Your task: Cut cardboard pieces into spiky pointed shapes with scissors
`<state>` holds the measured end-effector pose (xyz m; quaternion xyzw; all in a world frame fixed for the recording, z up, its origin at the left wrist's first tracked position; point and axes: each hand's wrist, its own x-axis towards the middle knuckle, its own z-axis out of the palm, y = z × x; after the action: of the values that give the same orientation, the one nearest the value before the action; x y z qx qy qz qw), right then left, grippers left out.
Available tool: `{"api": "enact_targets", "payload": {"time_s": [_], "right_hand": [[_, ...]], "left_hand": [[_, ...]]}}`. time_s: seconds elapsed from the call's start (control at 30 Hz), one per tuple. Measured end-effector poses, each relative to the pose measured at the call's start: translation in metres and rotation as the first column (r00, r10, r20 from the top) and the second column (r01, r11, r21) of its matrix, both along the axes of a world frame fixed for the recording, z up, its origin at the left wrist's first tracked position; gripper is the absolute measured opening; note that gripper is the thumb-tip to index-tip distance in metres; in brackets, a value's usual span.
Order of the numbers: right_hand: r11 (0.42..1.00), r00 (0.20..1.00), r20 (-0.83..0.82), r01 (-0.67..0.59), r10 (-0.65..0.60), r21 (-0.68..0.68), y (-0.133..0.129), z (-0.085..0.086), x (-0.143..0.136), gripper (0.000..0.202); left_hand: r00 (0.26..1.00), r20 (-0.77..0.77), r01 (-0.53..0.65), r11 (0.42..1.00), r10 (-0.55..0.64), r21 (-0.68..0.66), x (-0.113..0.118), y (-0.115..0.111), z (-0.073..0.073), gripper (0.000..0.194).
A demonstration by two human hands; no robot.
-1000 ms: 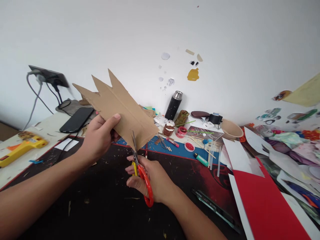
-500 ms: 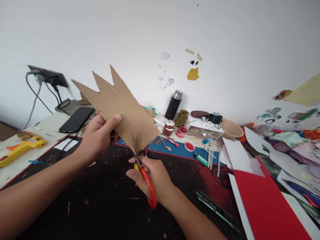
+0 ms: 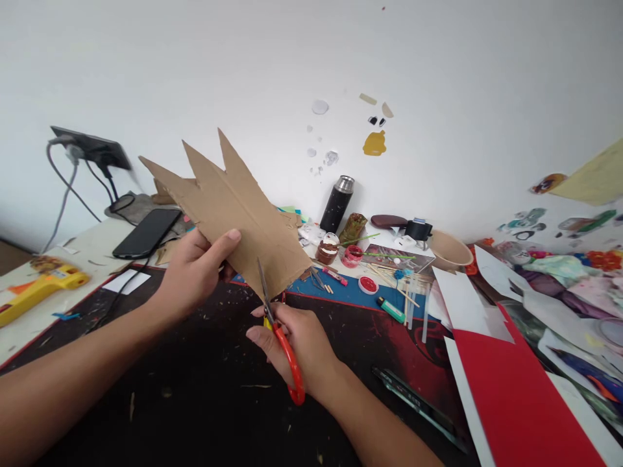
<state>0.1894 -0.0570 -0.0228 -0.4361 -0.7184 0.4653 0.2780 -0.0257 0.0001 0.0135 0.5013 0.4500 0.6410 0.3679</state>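
A brown cardboard piece with three pointed spikes along its upper left side is held up above the desk. My left hand grips its lower left edge, thumb on the near face and fingers behind. Red-handled scissors sit in my right hand, the fingers wrapped around the handles. One blade lies over the near face of the cardboard at its bottom corner, pointing up; the other blade is hidden behind it.
A black desk mat bears scraps and a utility knife. To the left are a yellow glue gun and a phone. Behind stand a black flask and paint jars. Red card lies at right.
The cardboard has tilted slightly, its spikes shifting a little to the right. The scissors stay at its bottom corner, and both hands have barely moved.
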Motion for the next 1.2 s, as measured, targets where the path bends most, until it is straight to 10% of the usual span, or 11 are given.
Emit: {"api": "enact_targets", "payload": {"time_s": [1.2], "right_hand": [[0.988,0.990,0.115,0.058,-0.075,0.145,-0.003,0.004,-0.004,0.035]], "left_hand": [[0.994,0.112,-0.003,0.999,0.009,-0.053,0.011,0.000,-0.009,0.038]]}}
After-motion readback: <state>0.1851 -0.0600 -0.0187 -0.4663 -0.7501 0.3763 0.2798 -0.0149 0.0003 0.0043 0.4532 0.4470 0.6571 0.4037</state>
